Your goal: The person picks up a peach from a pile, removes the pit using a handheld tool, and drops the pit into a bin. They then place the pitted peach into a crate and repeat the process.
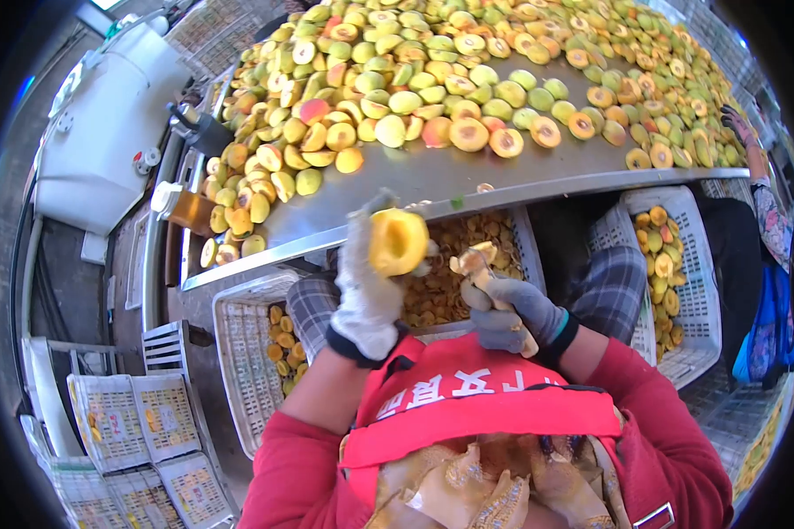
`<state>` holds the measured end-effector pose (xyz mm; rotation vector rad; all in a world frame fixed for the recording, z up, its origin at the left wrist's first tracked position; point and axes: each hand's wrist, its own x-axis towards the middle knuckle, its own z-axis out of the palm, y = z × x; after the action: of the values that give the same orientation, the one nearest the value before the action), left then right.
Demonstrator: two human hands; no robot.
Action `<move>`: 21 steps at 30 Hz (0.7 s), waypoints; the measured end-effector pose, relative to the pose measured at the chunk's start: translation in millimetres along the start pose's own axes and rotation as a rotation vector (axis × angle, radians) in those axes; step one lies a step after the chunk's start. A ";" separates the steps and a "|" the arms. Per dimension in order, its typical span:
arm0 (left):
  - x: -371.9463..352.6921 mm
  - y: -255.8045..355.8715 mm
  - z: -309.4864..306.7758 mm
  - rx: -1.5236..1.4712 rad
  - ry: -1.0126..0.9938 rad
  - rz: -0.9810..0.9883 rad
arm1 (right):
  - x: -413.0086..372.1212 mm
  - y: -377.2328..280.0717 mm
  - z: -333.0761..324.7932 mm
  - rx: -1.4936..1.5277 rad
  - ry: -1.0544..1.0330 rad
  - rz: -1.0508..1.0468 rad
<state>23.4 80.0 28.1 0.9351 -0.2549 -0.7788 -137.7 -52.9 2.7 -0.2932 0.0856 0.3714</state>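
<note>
In a pale work glove, my left hand [364, 286] holds up a yellow peach half [399, 242], its hollow facing me with no stone visible in it. My right hand [522, 310], in a grey glove, is closed around a pitting knife with a pale handle [528, 342]. A ragged bit of peach flesh or stone [475, 258] sits at the tool's upper end; its blade cannot be made out. The two hands are apart, over a crate [528, 247] of brownish stones and scraps between my knees.
A metal table [344, 189] carries a heap of halved peaches [397, 79]. Crates of peach halves stand at left [238, 353] and right [701, 264]. A bottle of amber liquid [190, 210] and a dark flask [205, 132] are at the left. Another person's gloved hand [737, 126] reaches the heap.
</note>
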 end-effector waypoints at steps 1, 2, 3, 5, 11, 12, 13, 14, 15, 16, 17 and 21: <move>-6.9 19.0 -13.0 0.139 0.035 0.103 | -0.2 -1.6 5.4 -0.039 0.096 0.012; -18.4 38.5 -26.8 0.281 0.074 0.203 | -0.3 -2.0 7.1 -0.076 0.190 0.022; -30.7 57.3 -43.1 0.463 0.155 0.279 | 0.4 -0.7 -1.9 -0.109 0.187 0.032; -55.2 92.3 -81.3 0.787 0.296 0.366 | 2.3 -3.6 -8.0 -0.162 0.208 0.097; -48.9 162.5 -133.2 1.716 0.328 0.145 | 16.7 -8.4 -30.0 -0.166 0.178 0.199; -29.4 165.1 -131.4 1.759 0.267 0.266 | 19.2 -7.7 -30.4 -0.160 0.192 0.209; -5.5 167.4 -139.5 1.849 0.081 0.359 | 21.2 -6.9 -29.1 -0.157 0.208 0.216; 24.2 165.9 -153.9 1.925 -0.115 0.457 | 22.6 -6.9 -27.7 -0.155 0.226 0.217; 60.6 157.4 -174.9 2.091 -0.130 0.436 | 22.8 -7.0 -25.8 -0.149 0.249 0.211; 93.9 149.6 -187.3 2.254 -0.152 0.412 | 23.4 -7.2 -25.4 -0.183 0.267 0.197; 115.4 141.6 -172.0 2.013 0.121 0.175 | 23.0 -7.2 -25.2 -0.215 0.288 0.183; 166.8 107.3 -174.7 1.726 0.293 -0.156 | 21.0 -3.1 -25.7 -0.205 0.328 0.149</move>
<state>283.3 110.4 -9.8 2.6851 -0.6160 -0.4007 -117.8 -56.1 -23.9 -0.5513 0.3946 0.4785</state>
